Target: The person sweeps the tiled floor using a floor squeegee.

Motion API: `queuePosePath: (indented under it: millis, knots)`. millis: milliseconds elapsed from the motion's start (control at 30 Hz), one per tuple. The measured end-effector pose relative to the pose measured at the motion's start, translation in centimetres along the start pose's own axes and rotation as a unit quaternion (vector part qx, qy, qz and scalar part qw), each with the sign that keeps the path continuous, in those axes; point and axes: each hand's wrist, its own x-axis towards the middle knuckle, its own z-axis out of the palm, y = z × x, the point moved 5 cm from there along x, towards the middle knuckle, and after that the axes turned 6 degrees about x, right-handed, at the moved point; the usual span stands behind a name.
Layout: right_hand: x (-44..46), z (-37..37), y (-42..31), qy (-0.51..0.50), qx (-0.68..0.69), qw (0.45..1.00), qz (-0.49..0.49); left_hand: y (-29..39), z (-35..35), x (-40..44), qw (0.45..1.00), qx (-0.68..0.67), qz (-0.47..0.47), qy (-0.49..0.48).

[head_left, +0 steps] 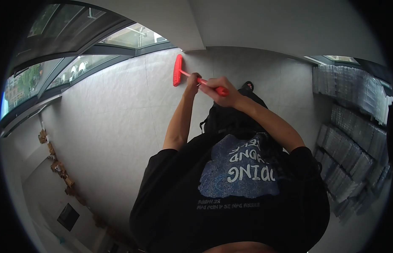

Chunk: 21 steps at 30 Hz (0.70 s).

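A red broom (178, 71) has its long narrow head down on the grey floor, close to the wall corner ahead of me. Its red handle slants back towards my body and ends in a thick rounded grip. My left hand (193, 82) is closed around the handle, nearer the broom head. Just behind it, my right hand (219, 86) wraps the upper end, with the handle's red tip (222, 91) poking out past the palm. Some of the fingers of both hands are hidden from above.
Glass windows with dark frames (133, 51) run along the left. A pale wall (198, 36) juts out ahead. Stacks of clear, plastic-wrapped goods (346, 143) line the right side. Brown cardboard pieces (57, 168) lie along the left wall. My foot (248, 86) shows beyond my hands.
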Motion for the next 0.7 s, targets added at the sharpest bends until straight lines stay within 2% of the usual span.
queuePosePath:
  millis: [33,67,100,133,167,200,300,367,400,433,500,533,600,700]
  knots:
    - [-0.7,-1.0,-0.3,0.035,0.007,0.999,0.008,0.0,1.7,-0.5,0.999,0.012,-0.031,0.023]
    - [-1.4,-1.7,-0.9,0.068,0.015,0.997,0.019,0.3,3.2,-1.4,1.0,0.015,-0.024,0.004]
    - [-1.8,-2.4,-2.1,0.08,0.001,0.997,0.013,0.7,4.7,-2.3,1.0,0.017,-0.017,-0.015]
    - [-2.4,-2.9,-3.1,0.078,0.001,0.997,0.014,0.1,6.1,-1.9,0.998,0.002,-0.052,-0.02]
    - [-3.0,-3.5,-4.0,0.091,-0.01,0.995,0.031,-0.5,7.7,-1.6,0.992,0.03,-0.098,-0.079]
    - [-3.5,-4.1,-4.7,0.104,-0.021,0.993,0.047,-1.3,9.2,-1.1,0.994,-0.012,-0.084,-0.075]
    - [-5.0,-5.4,-6.3,0.082,-0.063,0.993,0.049,0.6,13.9,-5.3,0.992,0.005,-0.089,-0.085]
    - [-6.0,-7.1,-7.2,0.085,-0.065,0.994,0.028,1.4,16.5,-6.9,0.995,-0.003,-0.04,-0.088]
    - [-6.5,-7.9,-7.5,0.091,-0.063,0.994,0.013,1.0,17.0,-7.1,0.995,-0.001,-0.04,-0.086]
    - [-6.8,-8.2,-7.6,0.094,-0.061,0.994,0.014,1.5,17.0,-7.5,0.994,0.027,0.034,-0.102]
    - [-7.8,-9.7,-7.8,0.108,-0.043,0.993,-0.018,1.3,18.0,-7.6,0.992,-0.084,-0.009,-0.099]
    - [-8.0,-9.9,-8.2,0.11,-0.042,0.993,-0.016,1.8,18.3,-8.5,0.992,-0.082,-0.012,-0.099]
    - [-8.2,-9.7,-10.0,0.106,0.063,0.984,-0.129,2.7,17.3,-10.4,0.99,-0.136,0.03,-0.028]
    - [-7.8,-8.9,-10.0,0.073,-0.001,0.987,-0.142,3.1,14.3,-9.6,0.992,-0.122,0.026,0.002]
